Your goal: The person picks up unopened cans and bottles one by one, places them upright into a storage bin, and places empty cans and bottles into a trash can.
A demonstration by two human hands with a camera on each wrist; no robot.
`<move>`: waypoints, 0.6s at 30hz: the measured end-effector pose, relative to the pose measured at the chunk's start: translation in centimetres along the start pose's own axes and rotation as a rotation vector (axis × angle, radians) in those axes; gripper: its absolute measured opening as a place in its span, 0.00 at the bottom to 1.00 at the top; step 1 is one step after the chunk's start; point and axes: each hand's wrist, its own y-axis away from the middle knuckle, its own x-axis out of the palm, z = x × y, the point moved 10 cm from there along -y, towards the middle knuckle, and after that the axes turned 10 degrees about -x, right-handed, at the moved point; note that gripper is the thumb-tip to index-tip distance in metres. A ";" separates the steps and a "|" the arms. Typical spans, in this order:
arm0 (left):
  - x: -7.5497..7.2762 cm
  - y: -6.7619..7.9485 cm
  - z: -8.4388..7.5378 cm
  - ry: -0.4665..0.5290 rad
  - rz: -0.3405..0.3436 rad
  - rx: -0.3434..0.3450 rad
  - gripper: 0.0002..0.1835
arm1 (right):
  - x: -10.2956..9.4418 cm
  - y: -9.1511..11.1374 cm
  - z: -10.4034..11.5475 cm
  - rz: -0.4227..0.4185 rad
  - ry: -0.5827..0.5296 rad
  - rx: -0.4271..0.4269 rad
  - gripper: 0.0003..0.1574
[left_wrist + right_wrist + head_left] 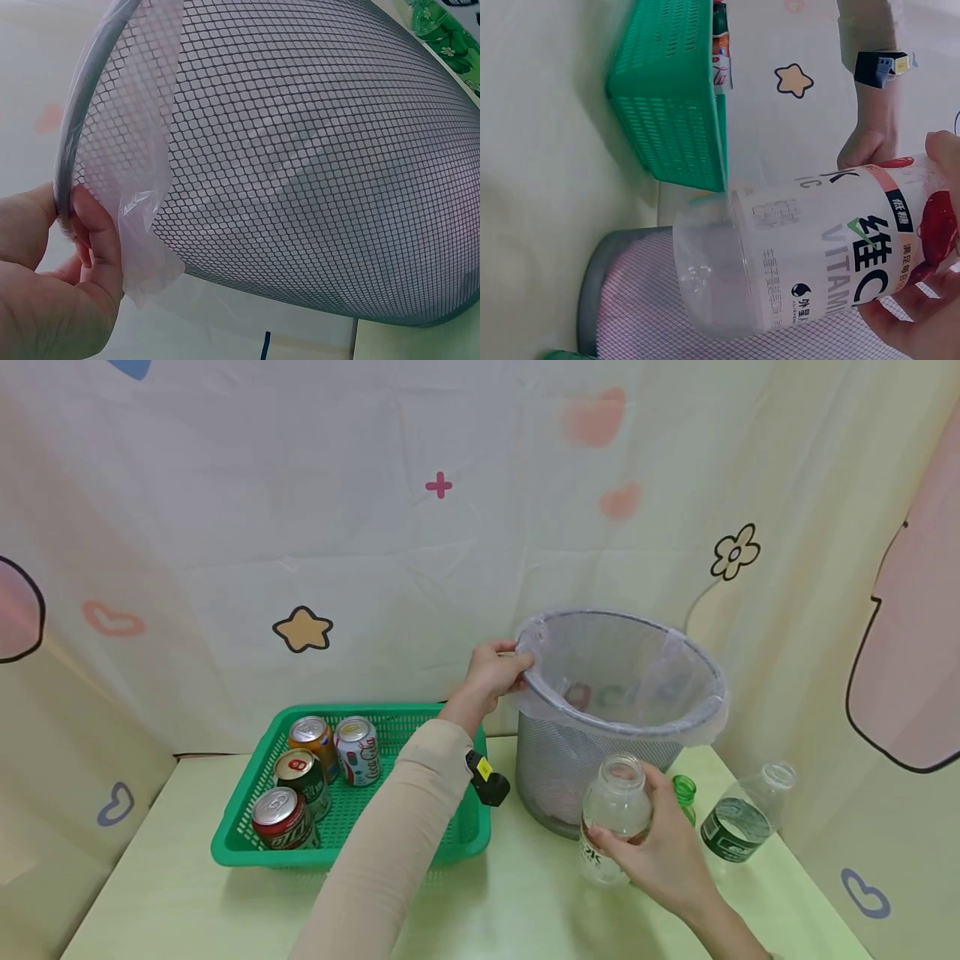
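Note:
My left hand [498, 672] pinches the rim of a grey mesh wastebasket [551, 768] on its left side. A thin translucent bin liner [693, 668] is folded over that rim, and in the left wrist view the liner's loose edge [146, 255] hangs beside my fingers. My right hand [667, 852] grips a clear plastic bottle [618, 802], uncapped and nearly upright, in front of the wastebasket. The right wrist view shows its white label with red fruit and "VITAMIN" print [855, 240]. Some colored shapes show faintly down inside the liner.
To the left, a green plastic basket [225, 847] holds several drink cans, among them a red can [288, 827] and a white Coca-Cola can [358, 756]. Right of the wastebasket stand a green bottle [684, 792] and a clear bottle with a dark green label [738, 828]. A patterned curtain [480, 552] hangs behind.

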 end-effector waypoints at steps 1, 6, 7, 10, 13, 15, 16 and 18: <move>0.0 0.0 0.0 -0.001 0.001 0.000 0.25 | -0.2 -0.2 0.2 0.005 0.010 -0.012 0.57; 0.0 0.0 -0.1 -0.003 -0.006 0.009 0.25 | -1.1 -1.2 0.9 0.025 0.016 -0.048 0.58; 0.0 0.0 -0.2 -0.004 -0.007 0.010 0.25 | -1.3 -1.4 1.0 0.028 0.016 -0.049 0.58; 0.0 0.1 -0.1 -0.007 -0.012 0.009 0.24 | -1.9 -2.1 1.3 0.034 0.004 -0.059 0.58; 0.0 0.1 -0.1 -0.010 -0.012 0.006 0.25 | -2.5 -2.7 1.6 0.041 -0.002 -0.074 0.58; 0.0 0.1 0.0 -0.010 -0.012 0.004 0.25 | -2.8 -3.1 1.9 0.048 -0.010 -0.089 0.58; 0.0 0.1 0.0 -0.009 -0.013 0.004 0.25 | -2.9 -3.3 2.0 0.053 -0.013 -0.095 0.58; 0.0 0.1 0.0 -0.010 -0.014 0.003 0.25 | -3.1 -3.7 2.3 0.065 -0.027 -0.103 0.58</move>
